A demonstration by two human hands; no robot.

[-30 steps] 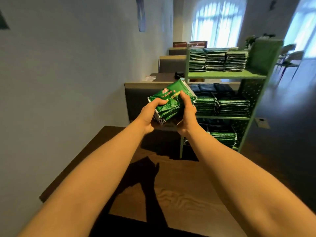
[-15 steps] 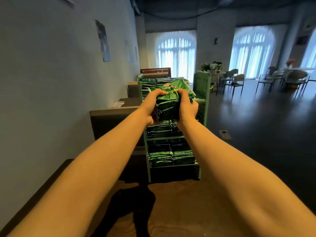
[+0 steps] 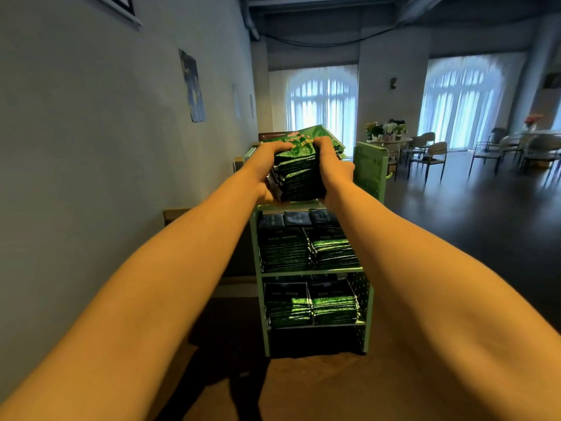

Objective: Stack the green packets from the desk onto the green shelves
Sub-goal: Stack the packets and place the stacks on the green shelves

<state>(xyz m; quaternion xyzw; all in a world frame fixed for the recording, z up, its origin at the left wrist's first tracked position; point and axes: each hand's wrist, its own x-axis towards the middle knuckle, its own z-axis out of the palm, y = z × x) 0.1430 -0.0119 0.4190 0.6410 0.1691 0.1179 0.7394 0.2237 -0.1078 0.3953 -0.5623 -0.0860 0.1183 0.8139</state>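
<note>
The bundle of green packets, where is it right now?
In the head view, the bundle of green packets is centre-frame, gripped between the left hand and right hand, at the top tier of the green shelves.

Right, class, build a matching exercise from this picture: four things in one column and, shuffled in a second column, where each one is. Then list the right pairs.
Things:
1. packet bundle
2. poster
3. flowers
4. shelf stacks

Places:
A. on the left wall
B. on the green shelves
C. gripped between the left hand and right hand
D. on the far table

Pairs: 1-C, 2-A, 3-D, 4-B
</note>
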